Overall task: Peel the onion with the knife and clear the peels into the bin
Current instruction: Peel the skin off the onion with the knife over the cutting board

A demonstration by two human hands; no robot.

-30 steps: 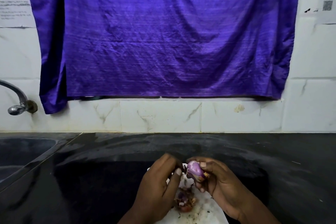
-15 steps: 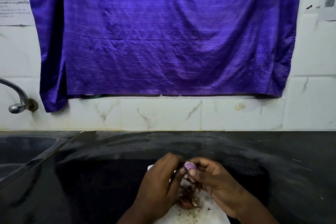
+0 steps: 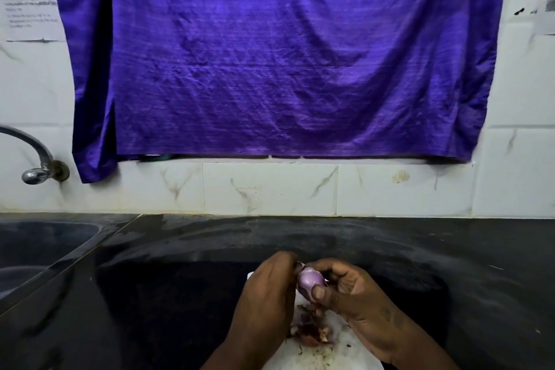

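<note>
2 hands [image 3: 264, 294] [image 3: 357, 294], 1 onion [image 3: 310, 278], 1 peel pile [image 3: 312, 332], 1 tap [image 3: 34, 159], 1 purple cloth [image 3: 270, 54]

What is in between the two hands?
A small, glossy purple onion: the right hand holds it while the left hand pinches its top end. The head view shows this.

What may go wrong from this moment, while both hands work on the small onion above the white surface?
1. The onion looks smooth where peeled and is held between the right hand and the left hand; it might slip onto the black counter.
2. Loose peels lie piled on the white surface; more may scatter onto the counter.
</note>
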